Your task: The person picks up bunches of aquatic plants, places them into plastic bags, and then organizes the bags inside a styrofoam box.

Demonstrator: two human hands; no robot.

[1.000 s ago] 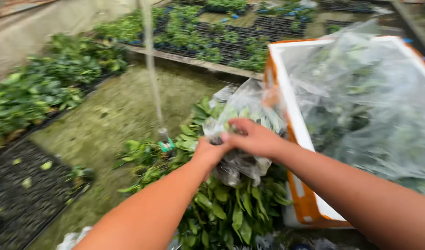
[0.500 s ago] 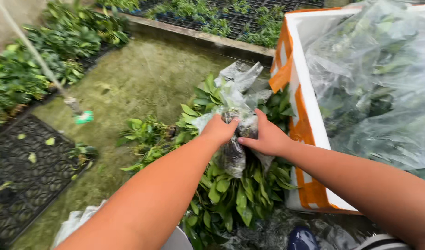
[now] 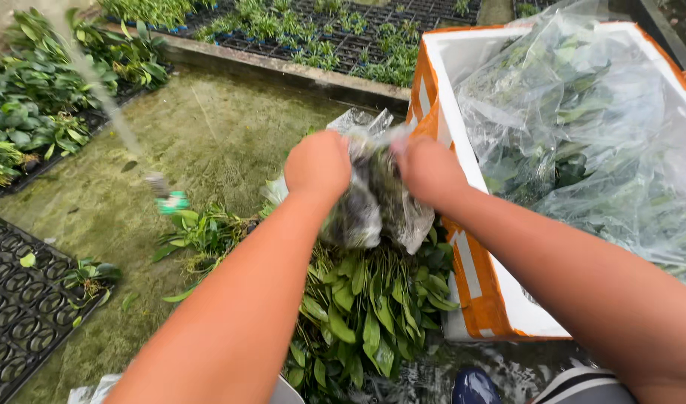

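- the left hand (image 3: 318, 163) and the right hand (image 3: 430, 170) are now closed side by side on the top of the clear crumpled plastic bag stuffed with dark green leaves (image 3: 373, 202); a second ago the right hand lay over the bag with the left only at its near edge, so both grips have shifted up to the bag's mouth.
- fingers of both hands are curled shut and clamped on the bunched plastic; the fingertips themselves are hidden behind the knuckles.
- the bag hangs between the hands, lifted above the loose heap of green leafy cuttings (image 3: 365, 314) on the wet mossy concrete floor (image 3: 223, 142), just left of the white foam box with orange taped edges (image 3: 500, 299).
- judged from this, the bag's neck looks gathered and ready to be twisted or opened; it is not yet in the box.
- the box already holds a large clear plastic liner filled with leaves (image 3: 589, 127).
- the view has dropped nearer: black plastic seedling trays (image 3: 21, 299) show at near left, and a thin stream of water (image 3: 96, 90) has drifted further left.
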